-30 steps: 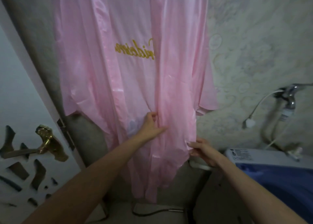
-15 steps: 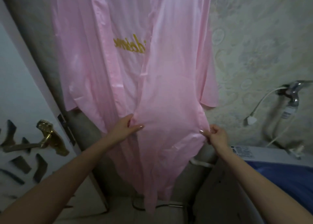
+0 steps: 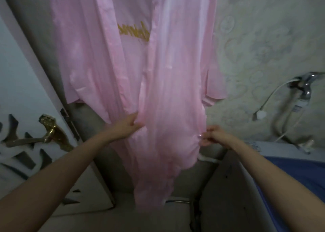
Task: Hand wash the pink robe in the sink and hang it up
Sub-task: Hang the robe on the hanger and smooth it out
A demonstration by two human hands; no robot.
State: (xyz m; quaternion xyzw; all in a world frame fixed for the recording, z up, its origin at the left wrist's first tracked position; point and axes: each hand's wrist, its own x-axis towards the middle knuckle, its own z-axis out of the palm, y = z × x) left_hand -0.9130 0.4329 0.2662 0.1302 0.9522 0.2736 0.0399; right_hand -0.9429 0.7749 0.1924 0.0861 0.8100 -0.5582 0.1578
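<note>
While you hold the front panel by both edges, mind how you pull. Your left hand [image 3: 126, 128] grips a fold at the panel's inner edge; your right hand [image 3: 214, 137] pinches the outer edge between curled fingers, a narrow hold on little cloth. The pink robe [image 3: 168, 91] looks thin and slick, so I judge that pinch the likelier to slip if you spread the panel harder. A downward tug is the bigger risk: whatever bears the robe is above the top of the view, unseen, and a sharp pull may drag it off. Below your hands the hem tapers close to the floor, where a cable [image 3: 177, 201] lies just behind it; a dropped robe would land there and pick up dirt. To your left the brass door handle [image 3: 47, 131] stands near the robe's other front panel, and a sideways swing could snag the fabric on it.

As for where it lies: the panel is bunched between your two hands, the tail hangs below the grip, and the bulk rises above it against the wall, gold lettering [image 3: 134, 31] showing on the back between the open fronts. The tap [image 3: 306, 86] is well apart to the right.
</note>
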